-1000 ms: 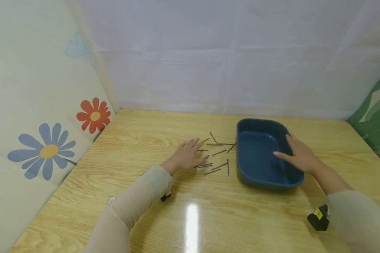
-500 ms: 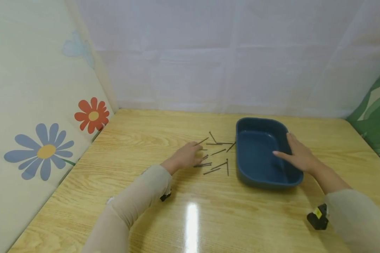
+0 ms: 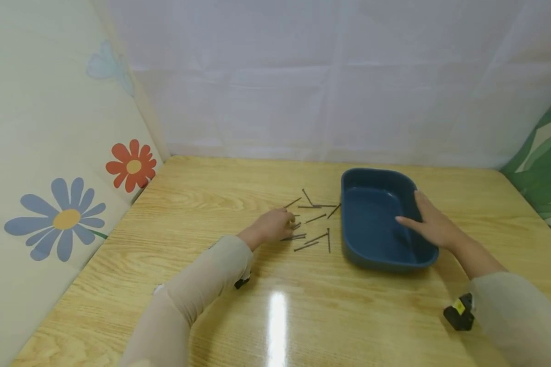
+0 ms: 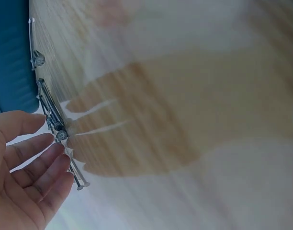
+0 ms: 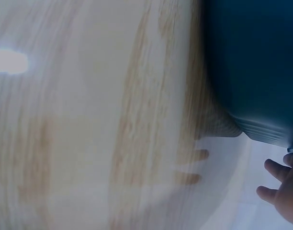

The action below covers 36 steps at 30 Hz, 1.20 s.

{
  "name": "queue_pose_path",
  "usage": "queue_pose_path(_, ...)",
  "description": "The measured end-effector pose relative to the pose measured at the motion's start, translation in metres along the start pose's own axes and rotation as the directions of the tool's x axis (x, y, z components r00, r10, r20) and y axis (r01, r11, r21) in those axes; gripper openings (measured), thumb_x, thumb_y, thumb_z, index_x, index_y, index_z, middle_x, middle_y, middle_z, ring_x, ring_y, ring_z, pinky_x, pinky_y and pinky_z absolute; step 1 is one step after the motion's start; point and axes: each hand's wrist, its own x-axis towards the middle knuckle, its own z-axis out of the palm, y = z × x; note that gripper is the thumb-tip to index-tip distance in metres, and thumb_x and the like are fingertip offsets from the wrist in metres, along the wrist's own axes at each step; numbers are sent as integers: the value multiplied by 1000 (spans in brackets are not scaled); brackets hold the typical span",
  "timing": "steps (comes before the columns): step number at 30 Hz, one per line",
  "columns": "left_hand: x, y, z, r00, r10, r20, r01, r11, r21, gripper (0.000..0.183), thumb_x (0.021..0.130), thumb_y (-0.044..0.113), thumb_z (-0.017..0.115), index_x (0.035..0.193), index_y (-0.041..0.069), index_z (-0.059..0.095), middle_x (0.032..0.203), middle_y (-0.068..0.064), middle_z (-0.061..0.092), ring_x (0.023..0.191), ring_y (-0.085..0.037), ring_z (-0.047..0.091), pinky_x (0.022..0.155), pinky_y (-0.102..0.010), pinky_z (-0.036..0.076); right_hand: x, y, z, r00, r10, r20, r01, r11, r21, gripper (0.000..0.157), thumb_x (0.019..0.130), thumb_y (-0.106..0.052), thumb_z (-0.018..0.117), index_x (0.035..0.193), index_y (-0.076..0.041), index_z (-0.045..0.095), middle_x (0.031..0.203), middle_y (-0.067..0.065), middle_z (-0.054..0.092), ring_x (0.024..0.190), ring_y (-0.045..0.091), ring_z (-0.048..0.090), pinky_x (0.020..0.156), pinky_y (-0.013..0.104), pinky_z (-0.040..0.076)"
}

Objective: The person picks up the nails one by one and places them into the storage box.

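Note:
Several dark nails point(image 3: 316, 218) lie scattered on the wooden table, left of a deep blue plastic tub point(image 3: 362, 224). At the left end of the scatter is my left hand point(image 3: 273, 224), its fingers bent down over the nails. The left wrist view shows that hand point(image 4: 29, 170) with loosely curved fingers and thumb and index apart, the fingertips right at a bunch of nails point(image 4: 51, 112). My right hand point(image 3: 433, 221) holds the tub's right wall, thumb over the inside and fingers along the outside. The right wrist view catches only some of its fingertips point(image 5: 276, 170) beside the tub point(image 5: 261, 72).
A white cloth backdrop point(image 3: 257, 102) stands behind the table point(image 3: 202, 193). On the left is a panel with printed flowers point(image 3: 66, 219), on the right a green leaf print point(image 3: 548, 153). A bright light reflection point(image 3: 277, 326) shows on the near tabletop.
My left hand's spread fingers have drawn in and bent down over the nails; a nail by its fingertips has shifted. The right hand keeps its hold on the tub.

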Motion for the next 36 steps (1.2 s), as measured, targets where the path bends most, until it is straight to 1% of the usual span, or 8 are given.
queue_pose_path(8,1,0,1,1000,-26,6,26,999,19,26,83,17,57,106,5,56,100,-6,56,90,-18,52,78,-28,42,-1,-2,-1,1000,5,4,-5,1000,2,87,88,-40,43,129,8,-17,132,31,-19,121,44,-13,95,56,-3)
queue_pose_path(15,3,0,3,1000,-21,4,21,999,44,19,84,12,55,100,4,59,98,-6,59,90,-18,54,78,-28,44,-2,-2,-1,1000,13,8,-13,1000,8,86,89,-40,42,129,8,-17,132,30,-20,120,44,-13,95,56,-4)
queue_pose_path(18,2,0,2,1000,-26,3,26,999,40,16,84,11,55,98,5,59,94,-6,60,86,-17,55,75,-28,44,-3,-2,0,1000,15,8,-15,1000,19,86,89,-40,42,129,7,-17,132,30,-20,121,44,-13,95,56,-4)
queue_pose_path(21,1,0,2,1000,-28,1,28,999,31,14,84,10,55,96,5,60,92,-5,59,83,-16,55,72,-27,45,-2,-1,0,1000,12,4,-12,1000,29,84,89,-39,41,129,8,-17,132,30,-19,121,44,-12,95,56,-3)
queue_pose_path(29,2,-1,1,1000,-19,-5,19,999,47,10,83,9,54,92,6,59,88,-4,58,79,-15,53,68,-26,44,-1,1,0,1000,4,-6,-3,999,46,82,90,-37,40,129,8,-16,133,32,-16,121,45,-11,96,56,-2)
queue_pose_path(36,2,1,0,999,-39,0,39,998,51,8,83,10,56,90,6,58,85,-3,57,76,-15,52,65,-26,44,-2,0,0,1000,10,-8,-10,998,57,82,90,-38,39,130,7,-16,133,31,-16,121,45,-11,95,56,-2)
